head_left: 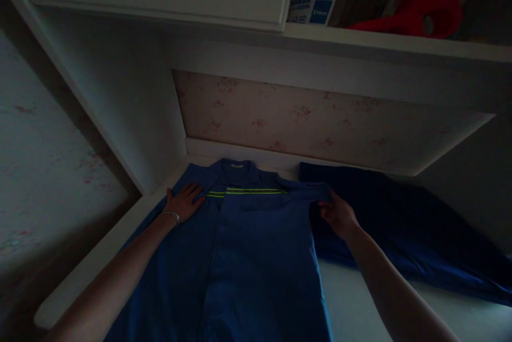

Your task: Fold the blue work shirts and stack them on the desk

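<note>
A blue work jacket (pixel 256 256) with a yellow-green stripe across the chest lies flat on a white surface (pixel 360 304), collar toward the wall. My left hand (pixel 184 200) rests flat and open on the jacket's left shoulder, a thin bracelet on the wrist. My right hand (pixel 338 214) is closed in a pinch on the fabric at the jacket's right shoulder edge. The jacket's right sleeve, or a second dark blue garment (pixel 408 230), spreads away to the right; which of the two it is I cannot make out in the dim light.
A floral wallpapered wall (pixel 312 118) stands right behind the collar. A white cabinet side panel (pixel 132 112) closes in the left. Overhead runs a white shelf (pixel 400 43) holding a red object (pixel 420 6) and a blue-and-white package (pixel 312 8).
</note>
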